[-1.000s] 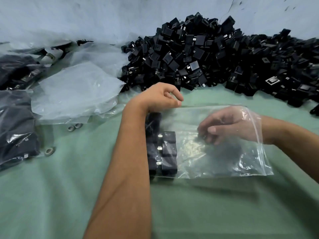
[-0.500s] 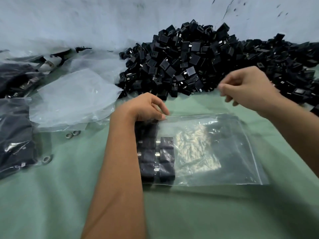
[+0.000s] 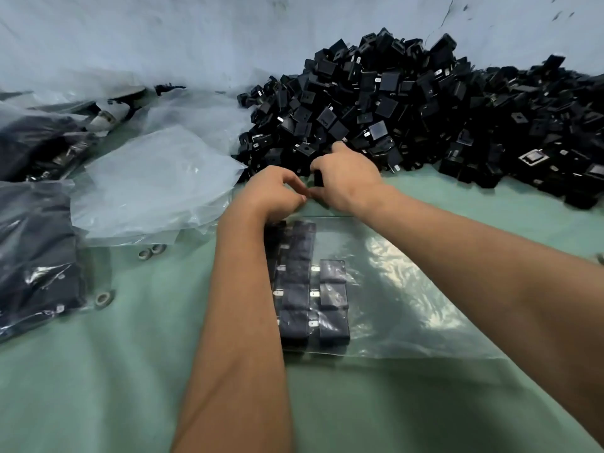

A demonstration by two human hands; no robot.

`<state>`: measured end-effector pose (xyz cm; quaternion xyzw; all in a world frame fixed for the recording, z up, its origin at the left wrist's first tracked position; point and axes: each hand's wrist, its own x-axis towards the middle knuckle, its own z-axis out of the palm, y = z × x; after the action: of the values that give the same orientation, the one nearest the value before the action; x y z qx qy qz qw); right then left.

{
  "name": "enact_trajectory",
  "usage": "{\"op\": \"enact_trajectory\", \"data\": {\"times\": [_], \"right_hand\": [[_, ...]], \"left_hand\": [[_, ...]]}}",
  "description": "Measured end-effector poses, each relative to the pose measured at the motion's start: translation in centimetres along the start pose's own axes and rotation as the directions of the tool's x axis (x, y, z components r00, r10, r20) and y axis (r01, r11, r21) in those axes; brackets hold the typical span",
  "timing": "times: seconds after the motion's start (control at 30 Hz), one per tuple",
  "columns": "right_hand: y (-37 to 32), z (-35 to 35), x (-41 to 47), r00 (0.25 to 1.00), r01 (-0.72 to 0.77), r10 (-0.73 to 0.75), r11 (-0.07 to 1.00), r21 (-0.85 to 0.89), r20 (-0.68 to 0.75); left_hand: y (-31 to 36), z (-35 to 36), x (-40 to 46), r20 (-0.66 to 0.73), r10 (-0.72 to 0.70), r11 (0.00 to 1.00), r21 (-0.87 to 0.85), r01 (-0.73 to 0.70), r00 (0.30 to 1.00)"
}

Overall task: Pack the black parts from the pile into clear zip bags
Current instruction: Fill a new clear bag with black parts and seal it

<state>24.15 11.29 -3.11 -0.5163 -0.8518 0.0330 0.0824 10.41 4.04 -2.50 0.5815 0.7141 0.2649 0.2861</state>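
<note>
at the near edge of the pile (image 3: 408,103), right hand (image 3: 346,181) pinches 1 black part (image 3: 318,178). left hand (image 3: 277,194), fingers curled, grips the far edge of the zip bag (image 3: 408,305). bag holds 2 rows at its left, mostly unfilled. filled bags (image 3: 36,256) lie far left; most of the pile remains.

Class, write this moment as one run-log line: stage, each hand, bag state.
stage: fetching | right hand: grips black part at pile edge | left hand: curled at zip bag corner | bag: partly filled
</note>
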Motion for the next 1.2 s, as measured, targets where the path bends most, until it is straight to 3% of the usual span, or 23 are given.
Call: {"op": "enact_trajectory", "data": {"times": [0.2, 0.27, 0.37, 0.53, 0.63, 0.73, 0.83, 0.93, 1.07, 1.2], "right_hand": [[3.1, -1.4, -2.7, 0.999, 0.039, -0.043, 0.984, 0.174, 0.018], [5.5, -2.6, -4.9, 0.997, -0.006, 0.031, 0.942, 0.336, -0.068], [9.2, -3.6, -8.9, 0.959, -0.114, 0.247, 0.782, 0.613, -0.137], [13.7, -3.6, -15.5, 0.877, -0.165, 0.466, 0.526, 0.834, -0.120], [15.5, -3.3, -18.3, 0.869, -0.224, 0.491, 0.498, 0.838, -0.060], [16.4, -3.4, -19.8, 0.860, -0.293, 0.509, 0.457, 0.840, 0.023], [16.3, -4.2, -20.7, 0.896, -0.297, 0.430, 0.391, 0.871, 0.112], [15.7, -5.0, -20.9, 0.948, -0.297, 0.245, 0.452, 0.841, 0.203], [14.5, -5.0, -19.8, 0.958, -0.261, 0.051, 0.569, 0.780, 0.283], [12.4, -3.8, -18.6, 0.953, -0.152, -0.140, 0.544, 0.825, 0.268]], "left_hand": [[0.6, 0.2, -0.4, 0.020, -0.005, 0.999, 0.043, 0.004, 1.000], [1.7, 0.5, -0.6, 0.032, 0.034, 0.998, 0.048, -0.035, 0.999], [4.4, 2.0, -0.6, 0.085, 0.161, 0.985, 0.047, -0.165, 0.983], [10.3, 7.2, -2.0, 0.287, 0.447, 0.876, 0.052, -0.480, 0.847], [12.2, 9.9, -3.2, 0.353, 0.529, 0.802, 0.088, -0.590, 0.772], [13.0, 11.2, -3.8, 0.389, 0.545, 0.751, 0.166, -0.639, 0.742], [12.9, 10.8, -3.6, 0.408, 0.555, 0.734, 0.170, -0.657, 0.725], [12.4, 9.8, -3.2, 0.383, 0.583, 0.740, 0.115, -0.663, 0.717], [12.2, 8.7, -3.2, 0.347, 0.621, 0.748, 0.004, -0.663, 0.703], [12.2, 7.7, -3.2, 0.332, 0.633, 0.765, -0.136, -0.629, 0.699]]}}
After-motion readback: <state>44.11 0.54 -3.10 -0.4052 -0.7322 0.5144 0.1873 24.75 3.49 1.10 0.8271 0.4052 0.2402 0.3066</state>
